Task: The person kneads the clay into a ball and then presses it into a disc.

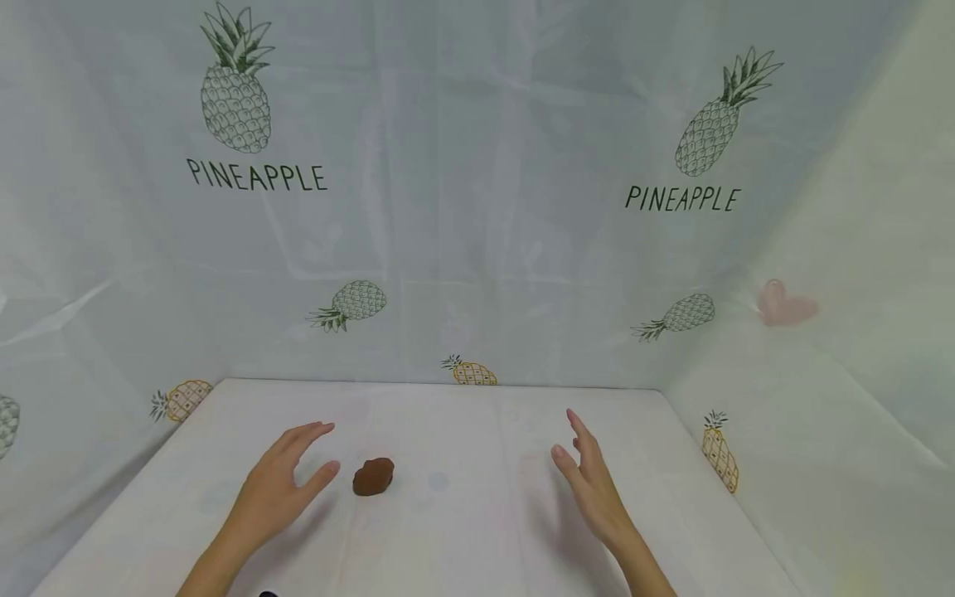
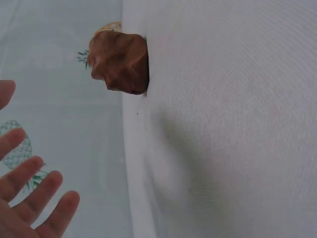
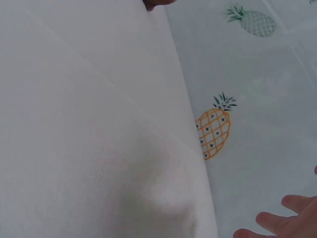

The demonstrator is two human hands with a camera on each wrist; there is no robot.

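Left hand (image 1: 279,481) and right hand (image 1: 593,481), both spread and holding nothing, poised above the near half of the white table (image 1: 477,539), flanking a brown lump (image 1: 373,476) resting just beside the left thumb.

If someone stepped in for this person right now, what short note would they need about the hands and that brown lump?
Left hand: open, fingers spread, just left of the small brown irregular lump, not touching it.
Right hand: open, held edge-up over the white cloth-covered table, well to the lump's right, holding nothing.
The lump lies on the table, between the hands but closer to the left one.
Done: nothing gripped so far.
Left: probably taking hold of the lump; the left hand is best placed for that.
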